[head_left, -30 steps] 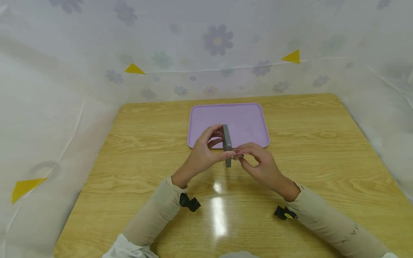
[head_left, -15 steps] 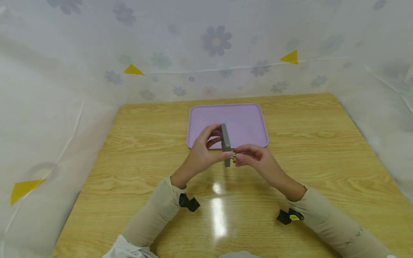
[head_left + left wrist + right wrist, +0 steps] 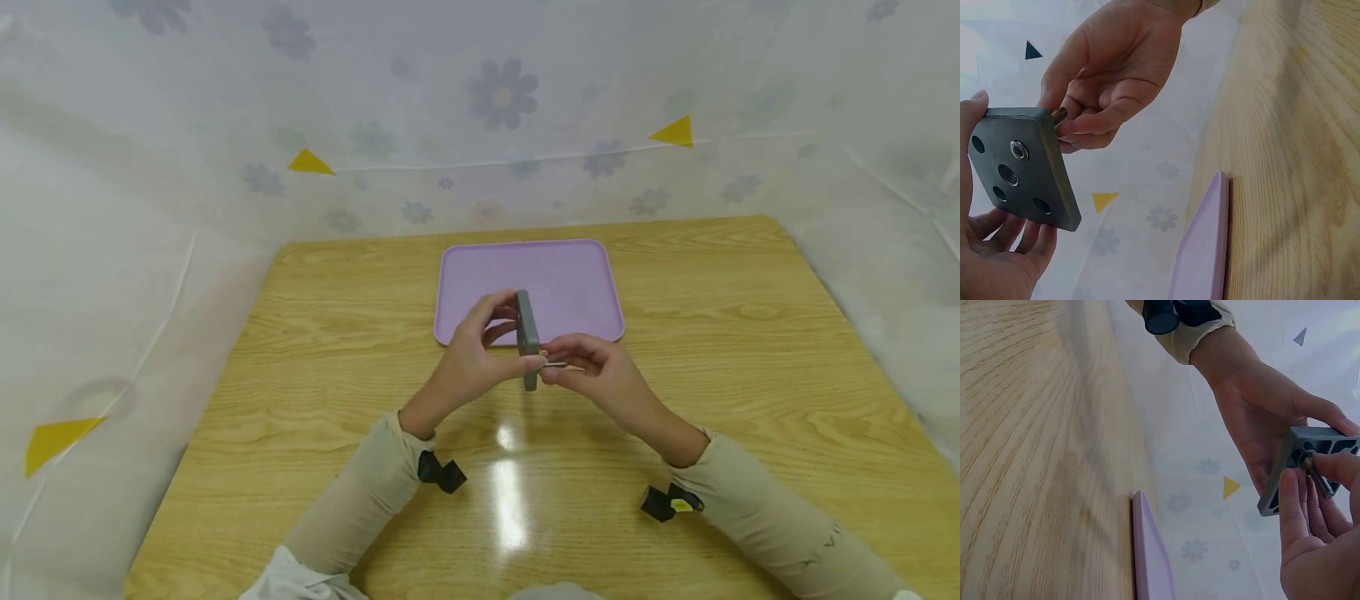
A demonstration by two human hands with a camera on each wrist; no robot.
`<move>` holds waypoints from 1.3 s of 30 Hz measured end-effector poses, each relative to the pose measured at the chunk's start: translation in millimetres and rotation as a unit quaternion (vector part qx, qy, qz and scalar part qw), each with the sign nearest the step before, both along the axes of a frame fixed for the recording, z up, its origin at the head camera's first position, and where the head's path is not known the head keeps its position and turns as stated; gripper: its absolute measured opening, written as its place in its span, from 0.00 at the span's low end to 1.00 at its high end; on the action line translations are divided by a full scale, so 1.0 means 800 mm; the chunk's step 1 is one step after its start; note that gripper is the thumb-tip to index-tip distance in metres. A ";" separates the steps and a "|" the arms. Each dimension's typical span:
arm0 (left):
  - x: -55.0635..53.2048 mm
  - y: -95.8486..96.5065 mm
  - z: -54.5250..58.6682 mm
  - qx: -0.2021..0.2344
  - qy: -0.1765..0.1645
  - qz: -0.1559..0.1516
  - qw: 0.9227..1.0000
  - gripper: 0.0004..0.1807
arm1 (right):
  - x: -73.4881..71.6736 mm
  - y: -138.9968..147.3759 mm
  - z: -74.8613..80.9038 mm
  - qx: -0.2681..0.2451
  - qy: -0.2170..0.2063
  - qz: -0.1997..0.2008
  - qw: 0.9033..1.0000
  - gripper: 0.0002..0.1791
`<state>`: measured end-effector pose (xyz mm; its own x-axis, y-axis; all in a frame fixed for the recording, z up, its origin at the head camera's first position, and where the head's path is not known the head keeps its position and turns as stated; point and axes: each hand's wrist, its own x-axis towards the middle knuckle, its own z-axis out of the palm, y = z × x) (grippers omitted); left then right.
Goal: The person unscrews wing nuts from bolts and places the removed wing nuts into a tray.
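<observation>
L hand [image 3: 472, 342] grips a dark grey square metal-looking plate [image 3: 1022, 169], standing on edge in the air above the wood-grain table [image 3: 337, 333]; thumb at near edge, fingers at far edge. R hand [image 3: 611, 371], just beside plate's R face, pinches w/ thumb & index at a silver threaded bolt [image 3: 1320, 480] sticking out of that side. So both hands are occupied, neither loose. Small brass-toned piece [image 3: 1307, 462] sits round the bolt btwn R fingertips, close to plate; can't tell if it's a nut, partly covered.

Plate details: L face is flat w/ a round silver bolt head [image 3: 1019, 150] seated in one corner hole, other 3 corner holes open, threaded hole [image 3: 1007, 175] in ctr. R face is ribbed w/ recesses, per R wrist view.

Shallow lavender rect. tray [image 3: 570, 283] w/ rounded corners lies on table beyond hands; in head view the plate overlaps its near edge. Beige sleeves [image 3: 360, 492] on both arms, black device [image 3: 442, 472] at each wrist. Behind table: white flower-print sheet [image 3: 420, 100] w/ yellow triangles [image 3: 677, 132].
</observation>
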<state>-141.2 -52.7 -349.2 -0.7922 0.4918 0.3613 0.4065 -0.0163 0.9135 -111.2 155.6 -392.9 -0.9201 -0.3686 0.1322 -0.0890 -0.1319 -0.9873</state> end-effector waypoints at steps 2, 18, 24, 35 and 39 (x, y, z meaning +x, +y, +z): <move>0.000 0.000 -0.001 0.000 0.001 -0.001 1.000 0.42 | -0.001 -0.002 -0.002 -0.009 0.017 0.000 1.000 0.17; -0.001 0.000 -0.001 0.007 0.009 -0.003 1.000 0.42 | 0.002 -0.016 0.014 0.019 0.316 -0.030 0.948 0.19; 0.000 0.000 0.000 0.008 0.007 -0.002 1.000 0.43 | -0.001 -0.016 0.014 0.047 0.364 -0.040 0.929 0.19; -0.001 -0.004 0.004 0.014 0.013 0.006 1.000 0.40 | -0.007 0.005 -0.002 0.051 0.207 -0.024 0.977 0.16; 0.000 -0.004 0.004 0.012 0.008 0.007 1.000 0.40 | -0.008 0.006 -0.001 0.031 0.090 -0.018 0.995 0.14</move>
<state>-141.6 -56.0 -346.0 -0.7934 0.4713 0.3852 0.4210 -0.0321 0.9065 -117.6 160.4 -393.3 -0.8968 -0.3477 0.2736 -0.2683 -0.0642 -0.9612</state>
